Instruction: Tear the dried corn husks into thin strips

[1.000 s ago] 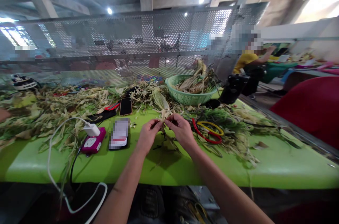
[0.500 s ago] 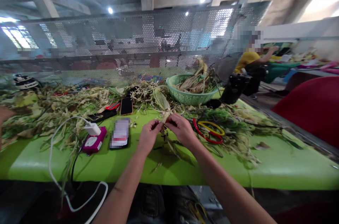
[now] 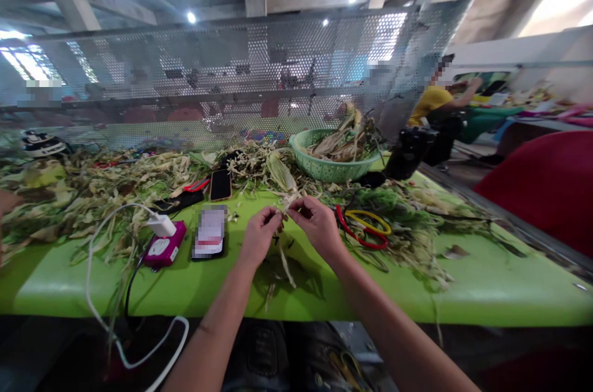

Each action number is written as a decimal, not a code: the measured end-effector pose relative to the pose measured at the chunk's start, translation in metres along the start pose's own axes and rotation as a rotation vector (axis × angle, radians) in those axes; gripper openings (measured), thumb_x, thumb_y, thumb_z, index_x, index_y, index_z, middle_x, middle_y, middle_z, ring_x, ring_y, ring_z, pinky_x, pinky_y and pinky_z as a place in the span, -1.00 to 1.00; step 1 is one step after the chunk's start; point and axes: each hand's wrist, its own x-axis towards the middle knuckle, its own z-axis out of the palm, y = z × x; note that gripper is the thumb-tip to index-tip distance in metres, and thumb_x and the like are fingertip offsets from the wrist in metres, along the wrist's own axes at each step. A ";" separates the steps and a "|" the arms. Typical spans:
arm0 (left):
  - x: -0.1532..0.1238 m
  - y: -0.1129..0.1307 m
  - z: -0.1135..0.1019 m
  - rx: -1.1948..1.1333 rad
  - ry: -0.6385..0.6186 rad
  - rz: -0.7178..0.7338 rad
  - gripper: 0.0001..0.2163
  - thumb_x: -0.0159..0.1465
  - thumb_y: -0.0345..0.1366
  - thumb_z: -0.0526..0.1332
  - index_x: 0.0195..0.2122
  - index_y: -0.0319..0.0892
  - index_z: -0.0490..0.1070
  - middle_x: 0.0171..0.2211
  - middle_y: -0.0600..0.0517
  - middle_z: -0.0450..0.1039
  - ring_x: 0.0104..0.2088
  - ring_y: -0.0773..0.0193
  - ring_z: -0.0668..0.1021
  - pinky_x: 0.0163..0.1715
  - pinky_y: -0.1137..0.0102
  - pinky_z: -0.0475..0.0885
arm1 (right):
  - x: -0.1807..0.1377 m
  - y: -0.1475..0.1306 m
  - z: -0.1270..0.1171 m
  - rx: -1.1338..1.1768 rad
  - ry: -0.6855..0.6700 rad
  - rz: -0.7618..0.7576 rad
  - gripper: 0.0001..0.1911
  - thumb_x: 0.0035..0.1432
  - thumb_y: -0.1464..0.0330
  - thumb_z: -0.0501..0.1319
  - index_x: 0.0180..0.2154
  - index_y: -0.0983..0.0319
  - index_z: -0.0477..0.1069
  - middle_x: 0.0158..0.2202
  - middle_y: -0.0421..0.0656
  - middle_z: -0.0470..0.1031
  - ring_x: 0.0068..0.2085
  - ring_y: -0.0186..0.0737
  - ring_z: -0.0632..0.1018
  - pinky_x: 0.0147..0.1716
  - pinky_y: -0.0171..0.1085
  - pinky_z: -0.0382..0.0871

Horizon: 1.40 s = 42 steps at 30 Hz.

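letting a narrow pale strip point(image 3: 286, 262) dangle almost straight down beneath the left hand point(image 3: 260, 233) and right hand point(image 3: 319, 225), instead of slanting a broader strand off to the right as half a second ago. parting the fingertips slightly, too, but staying at much the same spot, so seemingly continuing at the same pale husk point(image 3: 290, 197) rather than starting on another.

pinching with the left hand, pressing thumb to forefinger at the near end of the husk and curling the other fingers in. pinching likewise with the right hand, closing thumb and forefinger on the opposite side, though hiding the exact contact. holding the husk between the two, just above the green table point(image 3: 185, 293).

pointing, just beyond, towards a yellow-green leaf bundle point(image 3: 280, 173); not showing clearly whether joining it. passing, to the right, red and yellow loops point(image 3: 376, 246) beside loose strands, and farther back a green basket point(image 3: 336, 168) carrying dry leaves. passing, to the left, a lit phone point(image 3: 210, 231), a dark phone point(image 3: 221, 185) and a purple box point(image 3: 163, 250) taking a white plug. reaching, at the far left edge, part of another person's arm point(image 3: 7, 202).
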 end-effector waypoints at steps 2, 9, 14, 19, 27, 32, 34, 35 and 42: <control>0.000 0.001 0.000 0.007 -0.017 0.000 -0.80 0.19 -0.16 0.18 -0.39 -0.19 0.40 -0.54 0.13 0.32 -0.48 0.37 0.36 -0.40 0.46 0.25 | 0.000 0.000 0.001 0.041 -0.002 0.022 -0.94 0.07 0.37 0.24 -0.41 0.23 0.40 -0.46 -0.21 0.40 -0.43 -0.29 0.38 -0.43 -0.34 0.24; -0.002 0.007 0.001 -0.017 -0.084 -0.007 -0.79 0.18 -0.14 0.19 -0.37 -0.20 0.40 -0.51 0.11 0.33 -0.46 0.37 0.36 -0.40 0.47 0.25 | 0.000 -0.002 0.001 0.065 0.050 0.032 -0.94 0.05 0.38 0.23 -0.43 0.22 0.38 -0.48 -0.23 0.36 -0.46 -0.31 0.35 -0.45 -0.34 0.22; 0.000 0.003 0.000 -0.009 -0.042 0.013 -0.83 0.18 -0.19 0.20 -0.37 -0.20 0.41 -0.52 0.12 0.33 -0.47 0.38 0.35 -0.41 0.48 0.24 | 0.000 0.003 0.004 0.095 0.014 0.060 -0.90 0.09 0.31 0.23 -0.38 0.21 0.38 -0.45 -0.22 0.39 -0.45 -0.30 0.36 -0.46 -0.35 0.22; 0.000 0.000 0.001 -0.057 -0.051 -0.002 -0.83 0.17 -0.20 0.22 -0.34 -0.21 0.45 -0.49 0.11 0.37 -0.44 0.37 0.37 -0.38 0.48 0.26 | 0.001 0.007 0.006 0.123 -0.070 0.083 -0.83 0.11 0.26 0.23 -0.42 0.23 0.39 -0.48 -0.23 0.35 -0.45 -0.31 0.34 -0.47 -0.35 0.21; -0.003 0.003 0.005 -0.391 -0.107 -0.190 -0.73 0.08 -0.16 0.33 -0.27 -0.22 0.45 -0.39 0.04 0.49 -0.36 0.31 0.52 -0.20 0.37 0.37 | 0.000 0.009 0.004 0.147 0.006 0.124 -0.83 0.12 0.26 0.20 -0.44 0.22 0.35 -0.49 -0.23 0.35 -0.43 -0.29 0.36 -0.45 -0.35 0.27; -0.004 0.002 0.004 -0.461 -0.116 -0.267 -0.72 0.06 -0.18 0.35 -0.27 -0.21 0.43 -0.38 0.06 0.48 -0.41 0.35 0.52 -0.29 0.41 0.39 | 0.002 0.005 0.004 0.238 -0.001 0.162 -0.85 0.12 0.26 0.19 -0.40 0.22 0.36 -0.47 -0.23 0.37 -0.48 -0.32 0.38 -0.49 -0.35 0.30; -0.005 0.003 0.004 -0.451 -0.136 -0.259 -0.75 0.09 -0.17 0.33 -0.29 -0.20 0.41 -0.40 0.07 0.45 -0.42 0.36 0.50 -0.33 0.43 0.38 | 0.002 0.004 0.004 0.261 -0.008 0.185 -0.84 0.11 0.26 0.19 -0.39 0.22 0.36 -0.47 -0.23 0.36 -0.51 -0.34 0.38 -0.51 -0.36 0.30; -0.005 0.003 0.003 -0.442 -0.150 -0.249 -0.76 0.10 -0.17 0.32 -0.30 -0.20 0.39 -0.41 0.08 0.44 -0.43 0.37 0.49 -0.35 0.44 0.37 | 0.003 0.005 0.004 0.276 -0.012 0.194 -0.84 0.11 0.25 0.19 -0.39 0.22 0.35 -0.48 -0.24 0.36 -0.52 -0.35 0.37 -0.53 -0.36 0.30; -0.001 0.001 0.002 -0.229 -0.185 -0.061 -0.82 0.13 -0.22 0.29 -0.34 -0.21 0.39 -0.45 0.09 0.39 -0.40 0.37 0.43 -0.31 0.45 0.32 | 0.002 0.006 0.002 0.262 -0.102 0.185 -0.84 0.10 0.27 0.19 -0.44 0.21 0.32 -0.52 -0.27 0.34 -0.54 -0.36 0.37 -0.55 -0.37 0.29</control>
